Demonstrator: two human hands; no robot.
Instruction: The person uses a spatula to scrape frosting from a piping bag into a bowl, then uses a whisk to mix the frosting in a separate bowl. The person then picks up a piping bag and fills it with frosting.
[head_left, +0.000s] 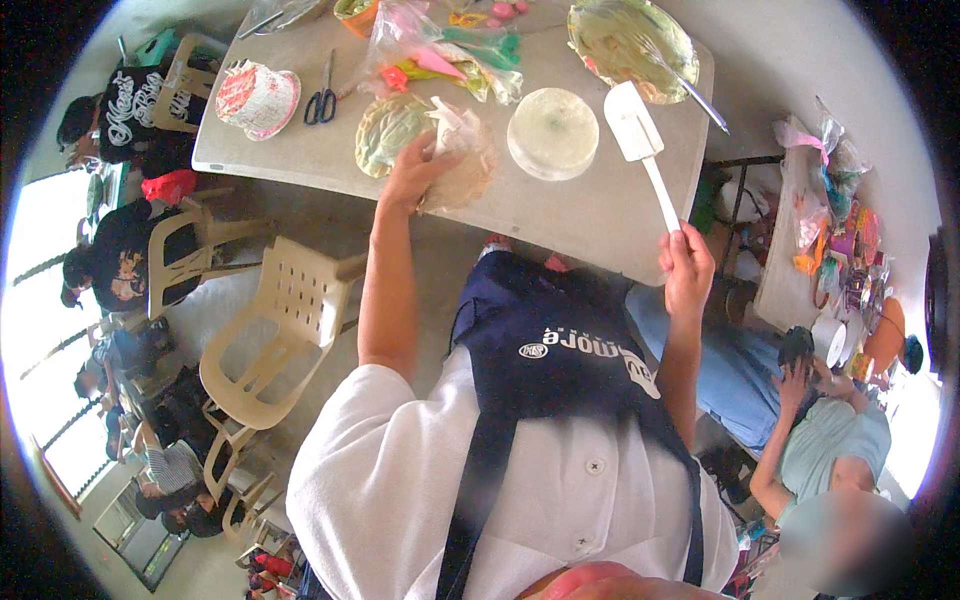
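Observation:
In my right hand (684, 262) is the handle of a white spatula (634, 124), its broad blade raised over the table's right part. My left hand (420, 169) is on a crumpled, clear plastic piping bag (461, 146) with whitish content near the front edge. A plate with pale green cream (386, 135) lies beside that hand. Between the bag and the spatula stands a round, pale cake-like block (553, 133), greenish on top. Behind the spatula a large cream-smeared bowl (630, 45) holds a metal utensil (682, 79).
On the table (330, 161) are a small white and pink cake (255, 97), scissors (322, 94), colored piping bags (450, 64) and an orange bowl (358, 16). Plastic chairs (277, 330) stand at left. A person (832, 442) is at right, near a side table (784, 247) with supplies; several people sit at far left.

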